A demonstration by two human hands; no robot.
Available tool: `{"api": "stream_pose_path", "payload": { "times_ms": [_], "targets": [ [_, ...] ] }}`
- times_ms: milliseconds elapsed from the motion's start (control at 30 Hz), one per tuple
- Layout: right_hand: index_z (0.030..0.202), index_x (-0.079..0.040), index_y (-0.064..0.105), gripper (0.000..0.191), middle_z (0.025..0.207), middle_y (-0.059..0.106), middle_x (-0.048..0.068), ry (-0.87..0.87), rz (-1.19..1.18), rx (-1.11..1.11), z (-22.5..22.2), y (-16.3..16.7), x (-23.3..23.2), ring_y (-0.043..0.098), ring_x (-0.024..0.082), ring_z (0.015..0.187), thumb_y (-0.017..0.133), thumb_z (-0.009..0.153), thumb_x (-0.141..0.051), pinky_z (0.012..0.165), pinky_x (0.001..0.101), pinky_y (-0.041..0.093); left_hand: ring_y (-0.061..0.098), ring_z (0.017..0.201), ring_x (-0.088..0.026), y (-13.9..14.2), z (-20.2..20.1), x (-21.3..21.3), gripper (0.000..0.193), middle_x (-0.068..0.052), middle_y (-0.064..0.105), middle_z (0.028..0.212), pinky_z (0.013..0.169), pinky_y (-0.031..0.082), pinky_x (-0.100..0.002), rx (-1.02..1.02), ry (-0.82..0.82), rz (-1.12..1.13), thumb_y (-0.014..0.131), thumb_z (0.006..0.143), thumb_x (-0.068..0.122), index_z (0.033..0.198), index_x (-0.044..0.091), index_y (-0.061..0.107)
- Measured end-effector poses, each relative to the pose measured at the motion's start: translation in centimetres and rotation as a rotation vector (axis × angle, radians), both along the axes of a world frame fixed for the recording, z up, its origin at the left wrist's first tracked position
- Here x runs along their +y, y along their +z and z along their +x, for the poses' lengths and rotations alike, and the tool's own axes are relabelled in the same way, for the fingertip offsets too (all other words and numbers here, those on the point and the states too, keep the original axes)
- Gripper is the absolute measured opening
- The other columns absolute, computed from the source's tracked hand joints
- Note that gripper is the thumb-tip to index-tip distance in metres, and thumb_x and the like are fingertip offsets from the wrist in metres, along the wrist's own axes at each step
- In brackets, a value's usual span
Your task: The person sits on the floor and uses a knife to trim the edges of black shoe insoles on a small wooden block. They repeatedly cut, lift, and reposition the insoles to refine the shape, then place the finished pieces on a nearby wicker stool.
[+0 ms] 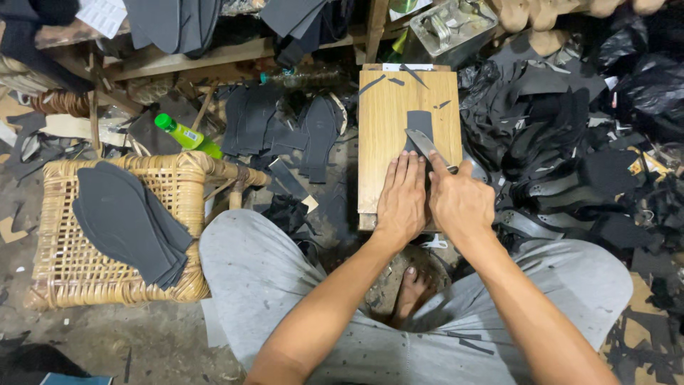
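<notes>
Knife [422, 143] in right hand [459, 202], left hand [401, 199] pressing sheet [419, 128]

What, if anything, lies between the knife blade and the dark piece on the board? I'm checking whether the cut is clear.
Nothing visible does. The knife blade in the right hand lies directly on the dark piece on the wooden board. The left hand presses flat beside it, left of the blade.

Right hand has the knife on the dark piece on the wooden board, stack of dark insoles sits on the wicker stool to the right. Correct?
Not quite. The head view shows the wicker stool with the insoles on the left. Otherwise fine: right hand holds the knife on the dark piece on the wooden board.
</notes>
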State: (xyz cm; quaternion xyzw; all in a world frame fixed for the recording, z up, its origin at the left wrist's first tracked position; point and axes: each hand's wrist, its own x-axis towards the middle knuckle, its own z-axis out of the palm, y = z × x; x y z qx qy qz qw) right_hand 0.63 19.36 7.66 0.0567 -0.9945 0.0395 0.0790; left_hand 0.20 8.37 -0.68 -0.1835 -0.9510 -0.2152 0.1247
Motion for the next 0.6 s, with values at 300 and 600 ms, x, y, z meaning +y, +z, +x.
{"api": "stream_pose_path", "payload": {
  "times_ms": [300, 600],
  "targets": [
    [0.141, -0.020, 0.064, 0.042, 0.098, 0.065, 0.029, -0.024, -0.038, -0.007, -2.7, -1.4, -0.3, 0.070, 0.044, 0.066, 0.055, 0.102, -0.031, 0.059, 0.0511, 0.056, 0.037, 0.147, -0.042, 0.0, 0.2, -0.1, 0.067, -0.029, 0.045, 0.152, 0.126, 0.022, -0.049, 0.025, -0.014, -0.012, 0.048, 0.089, 0.020, 0.148, -0.010, 0.043],
    [0.143, -0.023, 0.061, 0.044, 0.101, 0.064, 0.029, -0.085, -0.004, -0.107, -0.8, -0.9, -0.3, 0.071, 0.043, 0.066, 0.054, 0.101, -0.033, 0.058, 0.0513, 0.057, 0.037, 0.149, -0.042, -0.8, 0.0, 0.0, 0.064, -0.029, 0.045, 0.155, 0.128, 0.021, -0.048, 0.075, 0.011, 0.032, 0.046, 0.092, 0.019, 0.149, -0.010, 0.043]
  ]
}}
